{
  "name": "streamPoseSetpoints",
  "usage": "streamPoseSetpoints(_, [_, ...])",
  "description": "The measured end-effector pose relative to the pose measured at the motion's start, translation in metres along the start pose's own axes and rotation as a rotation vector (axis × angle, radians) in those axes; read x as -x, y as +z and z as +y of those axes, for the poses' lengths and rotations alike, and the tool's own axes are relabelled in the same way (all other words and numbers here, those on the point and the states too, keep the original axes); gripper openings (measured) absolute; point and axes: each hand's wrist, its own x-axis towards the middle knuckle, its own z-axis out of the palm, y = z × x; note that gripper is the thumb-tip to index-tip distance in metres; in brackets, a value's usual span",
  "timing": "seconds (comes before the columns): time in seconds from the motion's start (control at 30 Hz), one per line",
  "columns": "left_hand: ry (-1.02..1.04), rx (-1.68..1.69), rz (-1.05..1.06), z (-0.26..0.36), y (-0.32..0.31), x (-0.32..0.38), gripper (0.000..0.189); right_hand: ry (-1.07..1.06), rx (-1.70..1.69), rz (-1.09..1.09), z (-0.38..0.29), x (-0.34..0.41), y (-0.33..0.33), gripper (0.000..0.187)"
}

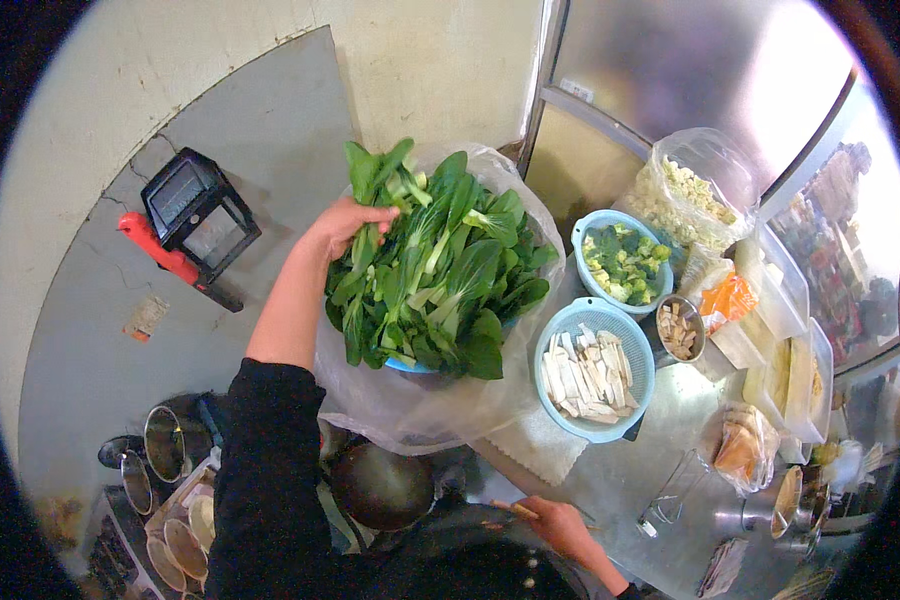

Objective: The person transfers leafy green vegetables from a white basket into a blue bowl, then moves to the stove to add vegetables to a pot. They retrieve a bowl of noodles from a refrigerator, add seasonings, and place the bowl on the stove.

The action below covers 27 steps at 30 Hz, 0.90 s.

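Observation:
My left hand [352, 225] is closed around some leafy greens at the left side of a big heap of bok choy [450, 270]. A blue container [409, 366] shows under the heap, and a clear plastic bag [435, 416] spreads around it. Lower right, my right hand [559, 525] grips a light wooden handle [515, 509]; what the handle belongs to cannot be made out. Right of the greens stands a light blue colander [594, 430] of pale cut strips [585, 375]. Behind that, a second blue basket [581, 259] holds broccoli florets [622, 262].
A dark wok [382, 484] sits below the bag. Farther right are a bag of cauliflower [690, 195], a metal cup [664, 330] of cut pieces, plastic tubs [814, 390], bagged bread-like slices [742, 450] and metal tongs [671, 495]. A black lamp [195, 202] and red-handled tool [154, 244] lie left.

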Motion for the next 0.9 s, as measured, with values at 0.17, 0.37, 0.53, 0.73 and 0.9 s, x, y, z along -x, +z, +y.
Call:
streamPoseSetpoints(0.17, [0.071,-0.964,0.253,-0.005,0.007,0.003,0.051,-0.017,0.016,0.000,0.004,0.003,0.005,0.024])
streamPoseSetpoints(0.37, [0.090,-0.569,-0.046,0.015,-0.008,0.008,0.032,-0.006,-0.011,0.021,0.013,0.008,0.011,0.025])
streamPoseSetpoints(0.53, [0.069,-0.168,-0.052,0.029,-0.004,0.027,0.013,-0.032,0.008,0.030,0.017,0.011,0.016,0.027])
streamPoseSetpoints(0.73, [0.068,0.132,-0.105,0.020,0.013,0.047,0.013,-0.018,0.055,0.006,0.005,0.021,0.011,0.020])
streamPoseSetpoints(0.9, [0.105,0.245,-0.169,0.027,0.068,0.116,0.015,-0.069,0.070,0.009,0.004,0.038,0.002,0.021])
